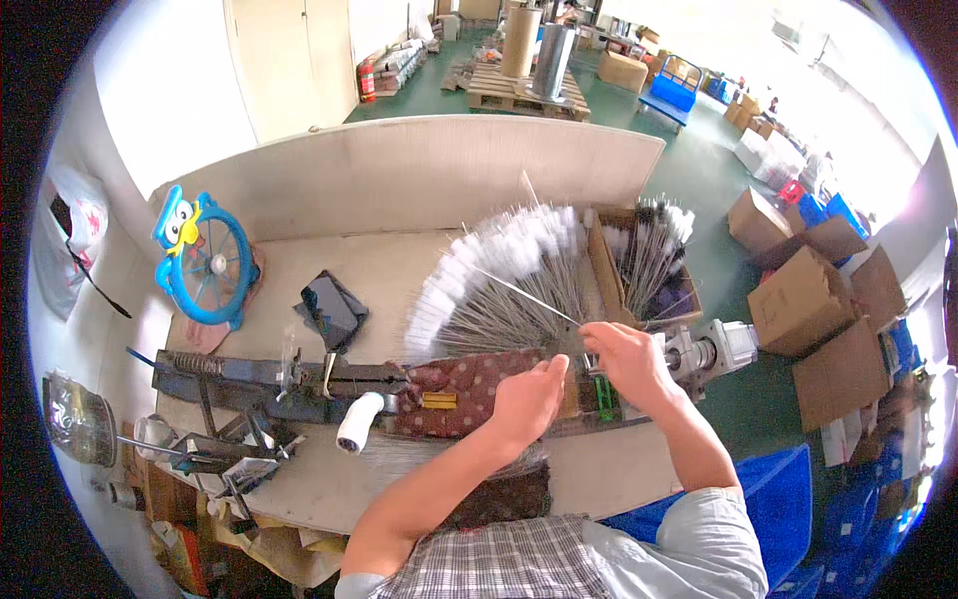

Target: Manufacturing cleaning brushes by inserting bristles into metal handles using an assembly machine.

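My right hand (631, 357) is closed in a pinch on a thin wire-stemmed brush (529, 297), whose pale stem slants up and left. Over the dotted brown cloth (469, 384) my left hand (531, 401) is also closed, its thumb and fingertips pressed together near the right hand; what they hold, if anything, I cannot make out. Behind both hands lies a fanned pile of white bristle brushes (509, 250) with grey wire stems. Just right of the right hand sits a metal clamp-like machine head (704, 349). Below the hands is a small green part (603, 397).
A cardboard box (609, 270) with dark and white brushes stands right of the pile. Left are a blue toy-like fan (215, 265), a dark folded pouch (331, 309) and a white nozzle (359, 421). A low panel (419, 170) edges the bench's back. Blue bins (768, 509) stand lower right.
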The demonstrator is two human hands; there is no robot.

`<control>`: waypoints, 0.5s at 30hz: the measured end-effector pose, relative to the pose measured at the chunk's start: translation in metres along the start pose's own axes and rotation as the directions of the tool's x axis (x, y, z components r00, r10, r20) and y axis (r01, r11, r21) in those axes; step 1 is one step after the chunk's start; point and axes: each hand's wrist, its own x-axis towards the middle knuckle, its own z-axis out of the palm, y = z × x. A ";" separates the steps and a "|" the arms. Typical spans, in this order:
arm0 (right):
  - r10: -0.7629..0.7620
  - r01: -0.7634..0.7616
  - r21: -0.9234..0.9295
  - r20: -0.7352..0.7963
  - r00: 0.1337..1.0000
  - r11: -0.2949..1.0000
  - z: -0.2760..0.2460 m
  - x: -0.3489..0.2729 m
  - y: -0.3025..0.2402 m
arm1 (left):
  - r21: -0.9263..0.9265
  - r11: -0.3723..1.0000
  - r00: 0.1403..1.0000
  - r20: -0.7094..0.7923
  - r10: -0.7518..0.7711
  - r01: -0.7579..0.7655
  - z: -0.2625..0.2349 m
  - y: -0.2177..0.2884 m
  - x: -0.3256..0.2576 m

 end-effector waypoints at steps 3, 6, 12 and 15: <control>-0.003 0.004 -0.028 0.017 1.000 1.000 0.012 0.006 0.014 | 0.401 0.907 0.992 0.044 0.117 -0.124 0.003 -0.016 0.032; -0.091 0.091 -0.016 0.033 0.995 0.996 0.015 -0.001 0.027 | 0.751 0.641 0.978 0.029 0.208 -0.159 -0.004 -0.030 0.057; -0.272 0.252 0.106 0.285 0.919 0.962 0.019 0.017 0.014 | 0.445 0.888 0.977 -0.107 0.185 -0.119 -0.034 -0.041 -0.033; -0.525 0.478 0.227 0.239 0.817 0.848 0.046 0.037 -0.025 | 0.257 0.966 0.986 -0.163 0.035 0.008 -0.047 -0.025 -0.084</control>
